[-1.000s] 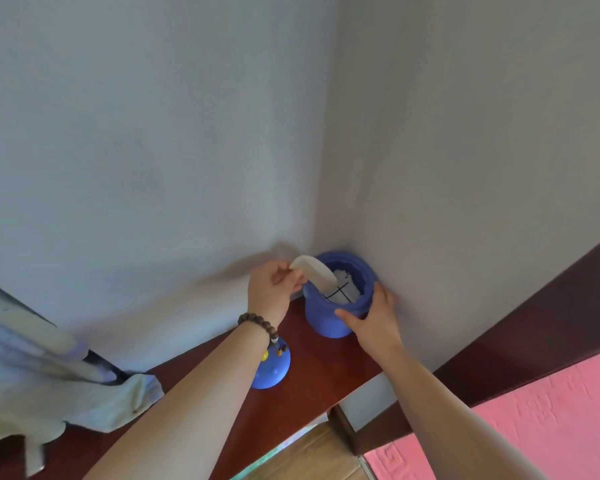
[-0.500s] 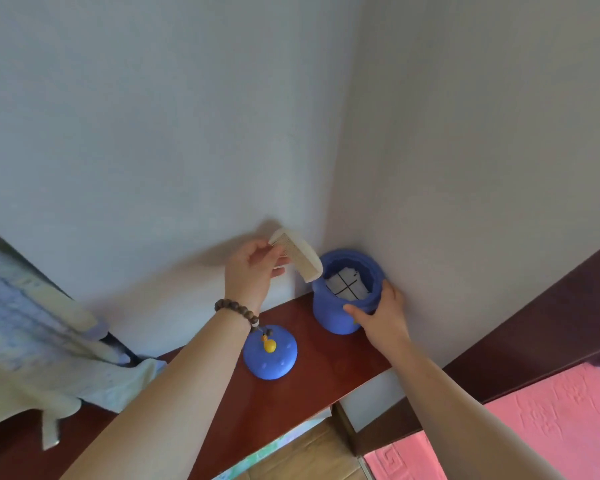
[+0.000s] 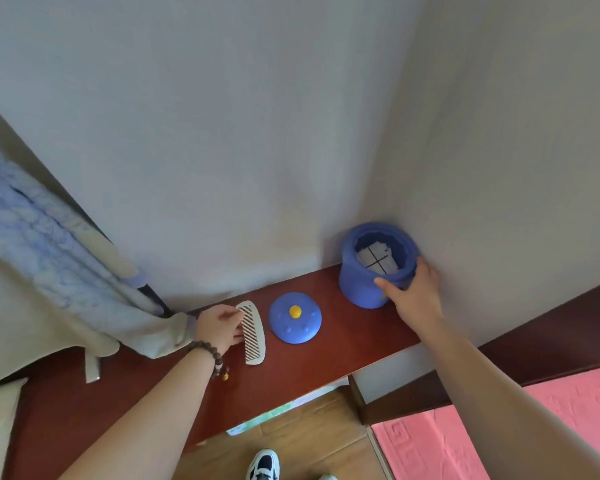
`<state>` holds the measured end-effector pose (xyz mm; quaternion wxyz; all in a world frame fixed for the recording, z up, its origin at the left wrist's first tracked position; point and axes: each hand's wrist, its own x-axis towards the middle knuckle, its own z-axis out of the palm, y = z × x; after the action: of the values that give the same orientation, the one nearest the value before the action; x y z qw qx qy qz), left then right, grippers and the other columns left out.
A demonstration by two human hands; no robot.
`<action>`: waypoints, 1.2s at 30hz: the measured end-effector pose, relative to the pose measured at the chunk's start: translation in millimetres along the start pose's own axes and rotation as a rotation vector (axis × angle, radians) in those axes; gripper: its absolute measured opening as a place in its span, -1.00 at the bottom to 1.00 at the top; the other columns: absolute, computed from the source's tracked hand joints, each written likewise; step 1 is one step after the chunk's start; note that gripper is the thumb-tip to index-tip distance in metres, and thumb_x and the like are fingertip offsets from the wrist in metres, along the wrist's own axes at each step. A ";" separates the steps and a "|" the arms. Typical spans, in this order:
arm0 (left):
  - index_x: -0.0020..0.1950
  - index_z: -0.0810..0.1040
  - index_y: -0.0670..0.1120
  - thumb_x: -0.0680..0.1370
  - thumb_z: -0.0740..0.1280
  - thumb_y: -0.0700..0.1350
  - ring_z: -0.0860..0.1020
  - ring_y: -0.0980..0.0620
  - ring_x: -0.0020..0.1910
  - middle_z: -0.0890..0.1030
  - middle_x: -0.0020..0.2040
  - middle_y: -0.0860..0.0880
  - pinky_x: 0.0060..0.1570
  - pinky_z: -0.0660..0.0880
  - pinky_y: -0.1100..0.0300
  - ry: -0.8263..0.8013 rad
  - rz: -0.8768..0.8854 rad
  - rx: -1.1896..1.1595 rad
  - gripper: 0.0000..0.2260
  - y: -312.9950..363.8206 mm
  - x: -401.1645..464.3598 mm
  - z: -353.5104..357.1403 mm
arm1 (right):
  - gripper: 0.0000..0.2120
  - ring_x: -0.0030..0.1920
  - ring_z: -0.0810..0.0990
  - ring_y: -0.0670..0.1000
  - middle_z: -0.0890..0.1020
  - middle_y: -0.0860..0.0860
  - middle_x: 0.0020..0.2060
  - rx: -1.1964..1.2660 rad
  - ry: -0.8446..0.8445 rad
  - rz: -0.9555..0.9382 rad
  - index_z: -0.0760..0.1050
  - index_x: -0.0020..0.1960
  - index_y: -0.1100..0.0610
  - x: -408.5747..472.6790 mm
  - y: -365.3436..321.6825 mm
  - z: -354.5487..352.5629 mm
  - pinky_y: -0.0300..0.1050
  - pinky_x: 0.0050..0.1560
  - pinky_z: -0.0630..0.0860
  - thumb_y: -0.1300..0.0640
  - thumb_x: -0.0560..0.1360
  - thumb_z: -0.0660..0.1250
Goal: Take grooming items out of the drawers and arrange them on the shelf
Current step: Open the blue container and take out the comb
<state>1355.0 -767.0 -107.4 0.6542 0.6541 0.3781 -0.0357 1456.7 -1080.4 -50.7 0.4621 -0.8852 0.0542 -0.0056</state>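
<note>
Comb (image 3: 253, 332) lowered from jar (image 3: 374, 268) onto shelf (image 3: 343, 337), left hand (image 3: 219, 327) holding

- No text, label, brand, number or sign can be read on anything in view.
</note>
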 end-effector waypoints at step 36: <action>0.02 0.54 -0.07 0.44 0.44 -0.16 0.47 0.04 0.18 0.53 0.16 0.01 0.11 0.41 0.19 -0.028 0.913 0.414 -0.82 61.4 -35.8 131.0 | -0.17 0.37 0.33 0.06 0.28 0.11 0.39 0.055 0.012 0.005 0.16 0.47 0.21 1.1 0.8 1.0 -0.22 0.24 0.30 0.05 0.36 0.52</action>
<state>1421.5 -890.0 -55.7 0.4646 0.8684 0.0295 0.1709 1457.8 -1080.1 -52.0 0.4860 -0.8719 0.0589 -0.0115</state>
